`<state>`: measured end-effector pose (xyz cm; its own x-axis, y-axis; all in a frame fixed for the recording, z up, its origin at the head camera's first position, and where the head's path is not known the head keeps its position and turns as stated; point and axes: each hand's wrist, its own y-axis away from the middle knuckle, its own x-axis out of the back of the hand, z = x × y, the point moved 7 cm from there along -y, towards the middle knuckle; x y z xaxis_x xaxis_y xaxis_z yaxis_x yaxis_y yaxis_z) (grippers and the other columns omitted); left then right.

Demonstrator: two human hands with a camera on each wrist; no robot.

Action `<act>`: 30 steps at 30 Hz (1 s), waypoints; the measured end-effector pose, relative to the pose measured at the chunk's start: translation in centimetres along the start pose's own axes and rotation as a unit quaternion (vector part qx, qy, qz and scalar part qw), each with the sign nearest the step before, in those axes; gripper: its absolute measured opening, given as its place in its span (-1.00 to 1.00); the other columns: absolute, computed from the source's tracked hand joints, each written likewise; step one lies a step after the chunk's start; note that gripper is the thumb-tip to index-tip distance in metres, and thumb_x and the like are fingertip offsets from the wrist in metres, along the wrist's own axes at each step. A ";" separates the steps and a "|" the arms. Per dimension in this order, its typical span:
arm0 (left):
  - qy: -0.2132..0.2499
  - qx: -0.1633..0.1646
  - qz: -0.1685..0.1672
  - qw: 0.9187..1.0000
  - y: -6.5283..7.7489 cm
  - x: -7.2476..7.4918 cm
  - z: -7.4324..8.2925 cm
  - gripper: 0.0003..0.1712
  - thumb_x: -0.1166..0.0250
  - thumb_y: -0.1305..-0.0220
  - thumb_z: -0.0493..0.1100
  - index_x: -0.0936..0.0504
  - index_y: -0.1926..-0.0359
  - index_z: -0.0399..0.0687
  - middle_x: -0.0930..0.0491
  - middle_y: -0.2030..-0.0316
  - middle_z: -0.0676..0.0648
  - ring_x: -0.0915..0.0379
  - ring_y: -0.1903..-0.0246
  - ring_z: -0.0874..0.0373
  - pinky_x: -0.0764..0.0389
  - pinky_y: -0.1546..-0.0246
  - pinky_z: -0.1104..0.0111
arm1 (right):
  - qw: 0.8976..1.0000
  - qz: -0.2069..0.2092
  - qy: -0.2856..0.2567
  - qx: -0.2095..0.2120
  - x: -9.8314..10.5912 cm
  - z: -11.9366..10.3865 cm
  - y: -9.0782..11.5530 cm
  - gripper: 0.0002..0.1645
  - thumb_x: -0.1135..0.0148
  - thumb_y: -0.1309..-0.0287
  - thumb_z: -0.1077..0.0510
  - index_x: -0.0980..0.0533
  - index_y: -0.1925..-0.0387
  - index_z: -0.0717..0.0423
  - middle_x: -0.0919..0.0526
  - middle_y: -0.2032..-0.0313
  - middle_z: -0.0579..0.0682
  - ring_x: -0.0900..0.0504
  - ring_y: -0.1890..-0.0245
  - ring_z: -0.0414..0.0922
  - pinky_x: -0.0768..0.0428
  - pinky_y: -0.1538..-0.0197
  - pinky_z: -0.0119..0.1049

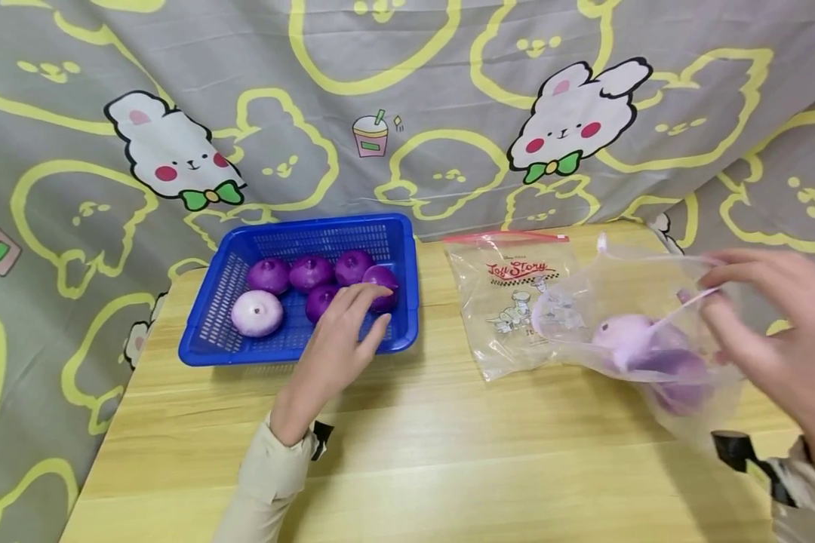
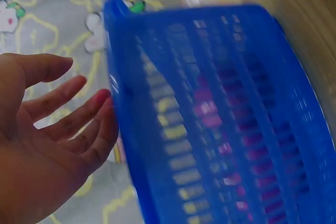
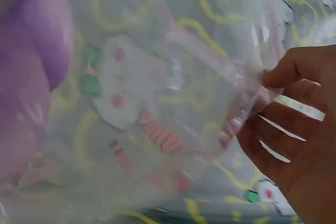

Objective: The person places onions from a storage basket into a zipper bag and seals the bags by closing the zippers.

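A blue plastic basket [image 1: 299,354] holds several purple onions [image 1: 311,273] and a paler, whitish-purple onion [image 1: 256,312]. Above the basket's front right part is my left hand [image 1: 342,324], its loosely bent fingers near an onion [image 1: 383,285] at the right wall. In the left wrist view, nothing shows between those fingers beside the basket's rim. My right hand [image 1: 781,324] pinches the edge of a clear zip bag [image 3: 173,103], lifted at the right. Purple onions [image 1: 679,369] sit inside this bag, partly veiled by its plastic; their number is unclear.
A flat clear zip bag [image 1: 516,309] with a red zip strip and Toy Story print lies on the wooden table [image 1: 448,452], right of the basket. Behind and beside the table hangs a grey cloth [image 1: 448,98] with yellow outlines and white rabbits.
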<state>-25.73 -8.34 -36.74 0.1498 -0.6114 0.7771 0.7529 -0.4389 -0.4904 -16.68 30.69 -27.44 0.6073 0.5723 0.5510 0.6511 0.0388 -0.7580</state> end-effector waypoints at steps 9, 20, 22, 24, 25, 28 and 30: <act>-0.034 0.072 0.006 0.997 0.3 1.6 -5.0 -0.70 -0.31 -0.31 -0.22 -0.60 -0.05 -0.17 -0.56 -0.07 -0.19 -0.42 -0.10 -0.14 -0.43 -0.17 0.01 | 0.998 -0.058 0.017 0.004 -3.2 -1.5 3.3 -0.78 -0.13 -0.12 0.15 -0.63 0.37 0.22 -0.69 0.06 0.25 -0.36 0.02 -0.63 -0.22 0.41 -0.65; -0.032 0.134 -0.062 0.989 1.6 1.4 -10.1 -0.48 -0.42 -0.16 -0.26 -0.53 -0.15 -0.27 -0.39 -0.23 -0.35 -0.24 -0.26 -0.29 -0.23 -0.33 -0.07 | 0.999 -0.034 -0.040 0.014 -5.5 -3.4 4.1 -0.78 -0.11 -0.12 0.17 -0.61 0.40 0.25 -0.69 0.08 0.25 -0.44 0.00 -0.58 -0.27 0.49 -0.59; -0.023 0.143 -0.071 0.987 1.7 1.1 -10.6 -0.45 -0.42 -0.16 -0.26 -0.51 -0.18 -0.27 -0.37 -0.25 -0.35 -0.22 -0.29 -0.26 -0.20 -0.35 -0.07 | 0.998 -0.022 -0.053 0.022 -5.7 -3.9 4.2 -0.76 -0.10 -0.13 0.18 -0.61 0.41 0.27 -0.69 0.10 0.27 -0.47 -0.01 -0.56 -0.25 0.50 -0.60; -0.019 0.151 -0.079 0.985 1.7 1.0 -10.8 -0.43 -0.42 -0.18 -0.25 -0.48 -0.21 -0.27 -0.35 -0.27 -0.35 -0.21 -0.32 -0.24 -0.19 -0.37 -0.07 | 0.997 -0.009 -0.072 0.024 -5.8 -4.6 4.2 -0.75 -0.08 -0.14 0.19 -0.60 0.42 0.30 -0.68 0.13 0.29 -0.50 -0.06 -0.52 -0.33 0.37 -0.64; -0.017 0.154 -0.084 0.984 1.8 0.9 -10.9 -0.42 -0.41 -0.19 -0.25 -0.47 -0.22 -0.27 -0.35 -0.28 -0.36 -0.20 -0.33 -0.24 -0.18 -0.37 -0.08 | 0.996 -0.001 -0.081 0.026 -5.9 -4.8 4.2 -0.74 -0.08 -0.14 0.19 -0.59 0.43 0.31 -0.68 0.14 0.30 -0.51 -0.10 -0.49 -0.36 0.28 -0.65; -0.018 0.161 -0.100 0.982 1.9 0.6 -11.1 -0.38 -0.39 -0.22 -0.22 -0.43 -0.27 -0.27 -0.32 -0.31 -0.37 -0.18 -0.35 -0.24 -0.17 -0.38 -0.07 | 0.994 0.022 -0.103 0.032 -6.0 -5.4 4.0 -0.73 -0.08 -0.15 0.20 -0.58 0.45 0.35 -0.68 0.18 0.33 -0.54 -0.12 -0.44 -0.37 0.00 -0.67; -0.020 0.168 -0.113 0.979 1.9 0.4 -11.2 -0.36 -0.38 -0.25 -0.19 -0.41 -0.30 -0.26 -0.28 -0.34 -0.39 -0.14 -0.37 -0.25 -0.15 -0.39 -0.08 | 0.993 0.032 -0.112 0.035 -6.0 -5.5 3.9 -0.73 -0.09 -0.15 0.21 -0.58 0.46 0.37 -0.67 0.19 0.34 -0.56 -0.11 -0.41 -0.39 -0.11 -0.64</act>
<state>-31.39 -16.85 -41.79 -0.0263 -0.4946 0.8687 0.9370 -0.3151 -0.1510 -15.32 22.84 -31.76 0.5247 0.7434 0.4148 0.5766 0.0481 -0.8156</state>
